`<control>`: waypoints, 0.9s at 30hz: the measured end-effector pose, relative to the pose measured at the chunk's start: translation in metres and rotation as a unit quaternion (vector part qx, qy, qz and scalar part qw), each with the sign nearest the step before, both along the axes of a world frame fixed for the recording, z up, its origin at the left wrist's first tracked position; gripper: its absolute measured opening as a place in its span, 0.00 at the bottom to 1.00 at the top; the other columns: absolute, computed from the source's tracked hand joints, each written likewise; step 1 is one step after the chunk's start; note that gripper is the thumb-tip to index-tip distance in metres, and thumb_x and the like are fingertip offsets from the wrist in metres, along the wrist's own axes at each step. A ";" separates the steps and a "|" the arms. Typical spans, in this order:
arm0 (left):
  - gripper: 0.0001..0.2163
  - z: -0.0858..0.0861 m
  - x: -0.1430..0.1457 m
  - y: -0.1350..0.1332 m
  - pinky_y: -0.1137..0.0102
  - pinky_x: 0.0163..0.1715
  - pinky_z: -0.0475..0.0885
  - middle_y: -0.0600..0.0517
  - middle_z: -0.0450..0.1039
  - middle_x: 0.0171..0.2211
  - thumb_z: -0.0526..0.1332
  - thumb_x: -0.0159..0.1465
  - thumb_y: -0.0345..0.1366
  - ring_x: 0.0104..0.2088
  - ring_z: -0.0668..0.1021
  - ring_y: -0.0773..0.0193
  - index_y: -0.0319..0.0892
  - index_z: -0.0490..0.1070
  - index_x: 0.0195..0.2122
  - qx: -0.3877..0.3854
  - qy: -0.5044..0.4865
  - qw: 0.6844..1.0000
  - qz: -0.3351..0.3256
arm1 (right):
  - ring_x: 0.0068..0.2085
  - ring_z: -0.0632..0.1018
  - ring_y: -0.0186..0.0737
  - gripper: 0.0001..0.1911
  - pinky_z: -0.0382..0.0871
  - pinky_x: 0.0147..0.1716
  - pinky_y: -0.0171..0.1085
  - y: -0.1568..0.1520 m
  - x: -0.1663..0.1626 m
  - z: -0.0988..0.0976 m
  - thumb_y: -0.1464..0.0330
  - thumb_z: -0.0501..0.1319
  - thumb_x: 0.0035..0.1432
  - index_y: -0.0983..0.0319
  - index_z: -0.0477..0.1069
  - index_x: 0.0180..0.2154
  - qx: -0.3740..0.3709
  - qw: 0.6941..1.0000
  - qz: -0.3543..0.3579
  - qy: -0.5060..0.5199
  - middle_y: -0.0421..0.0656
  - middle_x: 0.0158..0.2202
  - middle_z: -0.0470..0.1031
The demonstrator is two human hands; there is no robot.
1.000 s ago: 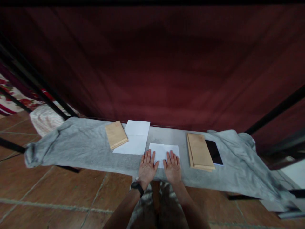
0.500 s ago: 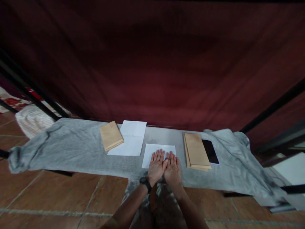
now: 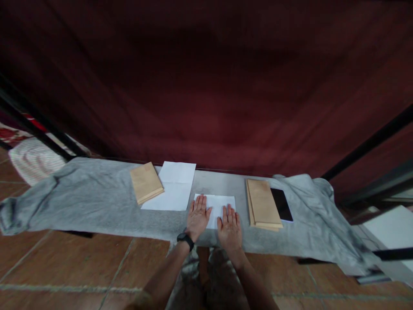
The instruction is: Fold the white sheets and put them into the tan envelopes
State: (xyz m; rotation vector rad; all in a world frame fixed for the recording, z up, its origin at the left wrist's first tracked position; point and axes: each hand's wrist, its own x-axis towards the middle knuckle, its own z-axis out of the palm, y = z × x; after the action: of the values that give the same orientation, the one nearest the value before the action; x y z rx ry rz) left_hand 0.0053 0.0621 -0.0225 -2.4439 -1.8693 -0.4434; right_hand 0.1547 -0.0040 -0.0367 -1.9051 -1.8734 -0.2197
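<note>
A folded white sheet of paper [image 3: 213, 210] lies on the grey cloth in front of me. My left hand [image 3: 198, 216] rests flat over its left part, fingers straight and pointing away. Over the near right part lies my right hand [image 3: 230, 226], palm down with its fingers stretched out. Part of the sheet is hidden beneath both hands. Left of it, a larger white sheet [image 3: 176, 187] with a crease across it lies partly under a stack of brown envelopes [image 3: 146, 181]. Another stack of brown envelopes [image 3: 263, 203] sits to the right of my right hand.
A dark-screened phone or tablet [image 3: 282, 204] lies beside the right envelopes, partly covered by them. The grey cloth [image 3: 97, 198] drapes over the long narrow surface. Behind it hangs a dark red curtain [image 3: 213, 120]. Black bars [image 3: 371, 144] slant at both sides. Tiles [image 3: 77, 262] cover the floor.
My hands have moved apart across the folded sheet, the left one going left and the right one staying near its right side. The view has shifted slightly.
</note>
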 end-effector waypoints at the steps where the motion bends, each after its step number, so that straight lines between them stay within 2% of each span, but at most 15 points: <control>1: 0.28 -0.001 -0.004 -0.003 0.54 0.67 0.55 0.42 0.56 0.68 0.43 0.72 0.45 0.69 0.59 0.54 0.36 0.55 0.69 0.007 0.000 1.000 0.010 | 0.67 0.62 0.52 0.27 0.55 0.63 0.53 0.000 0.000 -0.001 0.65 0.47 0.71 0.68 0.56 0.67 0.001 1.000 -0.001 -0.001 0.58 0.68 0.57; 6: 0.27 -0.002 -0.020 -0.029 0.55 0.65 0.59 0.39 0.59 0.67 0.44 0.72 0.44 0.68 0.61 0.52 0.33 0.59 0.67 0.029 -0.006 0.998 0.048 | 0.68 0.61 0.52 0.28 0.55 0.64 0.54 0.000 -0.001 -0.003 0.64 0.48 0.70 0.67 0.56 0.67 0.001 1.000 -0.015 0.002 0.58 0.69 0.55; 12: 0.25 0.002 -0.027 -0.056 0.57 0.63 0.62 0.36 0.62 0.65 0.50 0.70 0.39 0.65 0.66 0.51 0.30 0.61 0.64 0.004 -0.042 0.997 0.061 | 0.68 0.60 0.52 0.29 0.53 0.65 0.53 0.000 -0.001 -0.005 0.63 0.48 0.70 0.66 0.55 0.68 -0.008 1.000 -0.018 0.003 0.57 0.70 0.53; 15: 0.24 0.010 -0.026 -0.053 0.60 0.62 0.65 0.37 0.64 0.64 0.53 0.68 0.37 0.63 0.69 0.53 0.33 0.62 0.63 -0.024 -0.113 0.991 0.067 | 0.68 0.60 0.53 0.28 0.53 0.64 0.53 0.000 -0.002 -0.006 0.63 0.48 0.70 0.66 0.55 0.68 -0.013 1.000 -0.020 -0.002 0.57 0.70 0.53; 17: 0.23 0.016 -0.027 -0.046 0.59 0.60 0.67 0.38 0.67 0.62 0.56 0.65 0.37 0.60 0.71 0.52 0.36 0.66 0.61 -0.053 -0.206 0.974 0.081 | 0.68 0.60 0.53 0.28 0.53 0.65 0.53 -0.001 -0.002 -0.006 0.63 0.48 0.70 0.67 0.57 0.67 -0.017 1.000 -0.020 -0.001 0.57 0.70 0.54; 18: 0.22 0.019 -0.028 -0.043 0.59 0.58 0.69 0.38 0.69 0.60 0.58 0.63 0.37 0.58 0.73 0.52 0.36 0.67 0.59 -0.072 -0.264 0.957 0.093 | 0.68 0.60 0.53 0.28 0.52 0.65 0.53 -0.001 -0.002 -0.005 0.63 0.48 0.70 0.67 0.58 0.66 -0.019 1.000 -0.019 0.000 0.57 0.69 0.54; 20: 0.22 0.025 -0.030 -0.038 0.60 0.53 0.72 0.40 0.74 0.53 0.63 0.58 0.37 0.52 0.77 0.52 0.38 0.71 0.54 -0.107 -0.391 0.905 0.128 | 0.68 0.61 0.54 0.28 0.51 0.66 0.53 -0.001 -0.002 -0.003 0.63 0.47 0.70 0.68 0.59 0.66 -0.021 1.000 -0.012 0.006 0.57 0.69 0.55; 23: 0.26 0.034 -0.032 -0.039 0.64 0.42 0.74 0.45 0.78 0.43 0.68 0.50 0.36 0.42 0.79 0.56 0.39 0.71 0.52 -0.139 -0.572 0.791 0.170 | 0.67 0.63 0.52 0.27 0.49 0.67 0.53 -0.005 0.001 0.001 0.64 0.46 0.70 0.68 0.61 0.65 -0.020 1.000 0.003 0.019 0.57 0.67 0.59; 25: 0.28 0.041 -0.032 -0.045 0.67 0.35 0.73 0.46 0.79 0.39 0.68 0.48 0.35 0.36 0.79 0.59 0.39 0.72 0.52 -0.165 -0.650 0.724 0.164 | 0.67 0.64 0.50 0.27 0.48 0.67 0.53 -0.011 0.003 0.005 0.64 0.46 0.71 0.67 0.60 0.65 -0.011 0.999 0.025 0.029 0.56 0.66 0.62; 27: 0.27 0.049 -0.030 -0.052 0.70 0.30 0.71 0.47 0.79 0.38 0.67 0.47 0.35 0.32 0.78 0.62 0.39 0.73 0.50 -0.182 -0.686 0.690 0.146 | 0.66 0.64 0.48 0.27 0.49 0.67 0.52 -0.018 0.003 0.008 0.62 0.46 0.71 0.65 0.57 0.67 0.001 0.997 0.071 0.039 0.53 0.66 0.63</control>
State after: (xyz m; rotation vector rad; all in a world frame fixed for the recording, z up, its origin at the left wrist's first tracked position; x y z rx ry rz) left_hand -0.0249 0.0102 0.0269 -1.7903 -2.8217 -2.6149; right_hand 0.1576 -0.0222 -0.0291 -1.7441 -1.9462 -0.1005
